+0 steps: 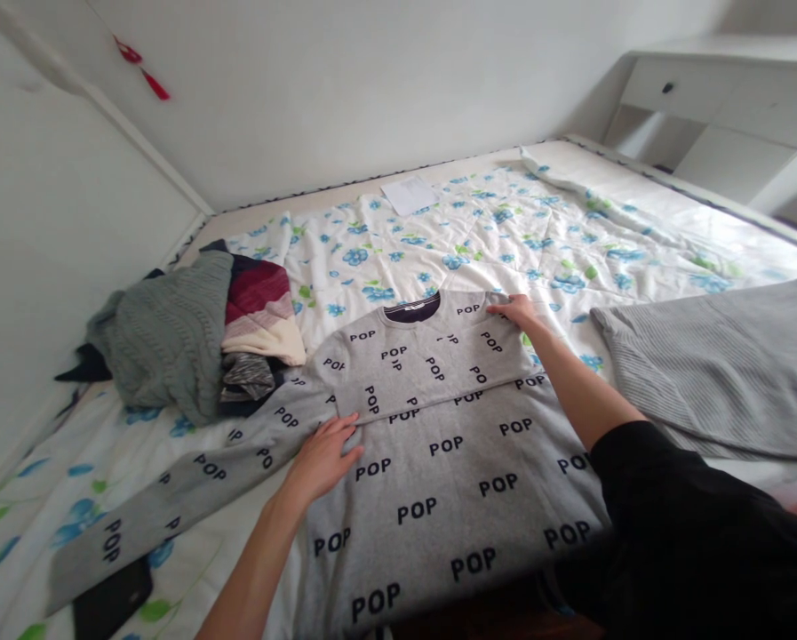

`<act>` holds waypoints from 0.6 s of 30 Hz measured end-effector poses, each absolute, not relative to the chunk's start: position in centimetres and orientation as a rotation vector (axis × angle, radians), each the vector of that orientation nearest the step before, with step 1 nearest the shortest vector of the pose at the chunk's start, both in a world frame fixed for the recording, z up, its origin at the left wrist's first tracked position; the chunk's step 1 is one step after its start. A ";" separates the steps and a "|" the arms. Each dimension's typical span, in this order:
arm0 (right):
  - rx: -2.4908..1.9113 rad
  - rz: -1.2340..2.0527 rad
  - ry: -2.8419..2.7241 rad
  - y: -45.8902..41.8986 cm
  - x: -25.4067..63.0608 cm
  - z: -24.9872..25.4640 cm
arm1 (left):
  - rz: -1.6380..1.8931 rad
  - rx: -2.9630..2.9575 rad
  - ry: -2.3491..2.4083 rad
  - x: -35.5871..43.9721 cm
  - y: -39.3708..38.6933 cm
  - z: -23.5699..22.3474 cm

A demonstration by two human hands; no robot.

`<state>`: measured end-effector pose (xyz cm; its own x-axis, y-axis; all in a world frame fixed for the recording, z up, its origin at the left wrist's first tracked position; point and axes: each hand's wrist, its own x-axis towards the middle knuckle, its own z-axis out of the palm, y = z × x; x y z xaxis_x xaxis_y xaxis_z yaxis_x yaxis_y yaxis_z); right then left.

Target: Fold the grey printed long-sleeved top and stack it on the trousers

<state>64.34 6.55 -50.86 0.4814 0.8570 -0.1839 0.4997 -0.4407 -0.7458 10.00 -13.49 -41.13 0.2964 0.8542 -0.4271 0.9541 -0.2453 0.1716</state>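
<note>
A grey sweatshirt (pixel 438 462) with a repeated black "POP" print lies spread on a floral quilt (pixel 451 240), its dark collar at the far side. Its upper part is folded over in a crease across the middle, and one long sleeve stretches to the lower left. My left hand (pixel 322 458) rests flat on the sweatshirt at the fold, near the sleeve's join. My right hand (pixel 514 311) is at the far shoulder next to the collar, its fingers on the fabric. A black sleeve (pixel 678 524) covers my right arm's upper part at the lower right.
A heap of knitted clothes (pixel 171 338) lies to the left, and a grey ribbed garment (pixel 711 373) lies to the right. A black phone-like slab (pixel 113 597) sits at the lower left. A paper sheet (pixel 410 196) lies at the bed's far side, beyond which stands a white drawer unit (pixel 705 98).
</note>
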 end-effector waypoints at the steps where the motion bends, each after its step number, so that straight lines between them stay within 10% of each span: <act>1: -2.134 0.701 -1.126 6.6 63.9 -50.9 | -0.338 2.174 1.623 10.0 -13.5 -41.1; 12: -2.172 0.410 -0.995 6.2 66.3 -51.6 | -0.236 2.168 1.635 9.7 -13.5 -41.4; 18: -1.852 0.929 -0.779 5.9 69.8 -51.2 | -0.255 2.183 1.626 9.8 -13.3 -41.3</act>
<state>69.83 5.91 -51.19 0.5204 0.8068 -0.2799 0.1346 -0.4011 -0.9061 9.83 -13.32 -41.27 0.3053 0.8739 -0.3783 0.9477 -0.2400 0.2104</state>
